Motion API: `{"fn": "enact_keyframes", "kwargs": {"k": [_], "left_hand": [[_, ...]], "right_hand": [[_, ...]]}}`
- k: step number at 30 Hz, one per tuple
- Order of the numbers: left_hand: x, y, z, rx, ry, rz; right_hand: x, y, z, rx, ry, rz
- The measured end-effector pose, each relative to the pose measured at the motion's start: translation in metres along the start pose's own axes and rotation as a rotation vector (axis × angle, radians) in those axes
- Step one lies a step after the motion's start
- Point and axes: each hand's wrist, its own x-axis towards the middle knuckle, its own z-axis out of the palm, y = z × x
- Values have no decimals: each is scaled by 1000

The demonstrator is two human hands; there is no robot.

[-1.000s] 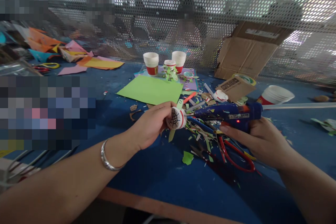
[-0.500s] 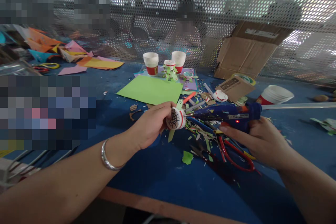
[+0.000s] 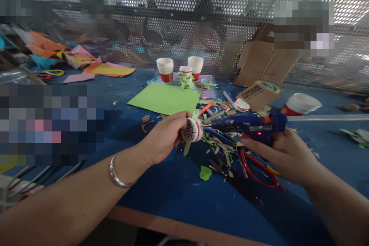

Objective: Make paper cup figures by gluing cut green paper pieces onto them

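Between the fingers of my left hand (image 3: 165,136) is a small paper-cup turtle (image 3: 192,130), with a grid drawn on its white bottom and a red stripe round its side. A green paper head (image 3: 195,113) with a drawn face sticks up from it, and a green strip hangs below. My right hand (image 3: 288,157) is wrapped round a blue hot glue gun (image 3: 248,123) with a lit red light. The gun's nozzle meets the side of the turtle, or comes very close to it. Its clear glue stick (image 3: 328,117) juts out to the right.
Red-handled scissors (image 3: 256,167) and paper scraps (image 3: 216,144) lie under the gun. Beyond are a green sheet (image 3: 167,98), stacked paper cups (image 3: 165,70), another cup turtle (image 3: 186,77) and a cardboard piece (image 3: 258,96). More cups (image 3: 301,103) lie at right. A perforated metal screen (image 3: 173,19) stands behind.
Hardly anything differs. The turtle and my left hand have shifted very slightly left, along with the whole view; the glue gun stays at the turtle's side.
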Motion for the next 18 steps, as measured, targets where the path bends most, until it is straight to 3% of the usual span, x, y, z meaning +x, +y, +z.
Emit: {"fn": "enact_keyframes", "kwargs": {"k": [5,9,18], "left_hand": [[0,0,0,-13,34,71],[2,0,0,-58,106,101],[2,1,-1,-79,109,-2]], "right_hand": [[-3,2,3,-52,10,-92],[-4,1,2,-113,48,-57],[-6,-7,5,20,10,-91]]}}
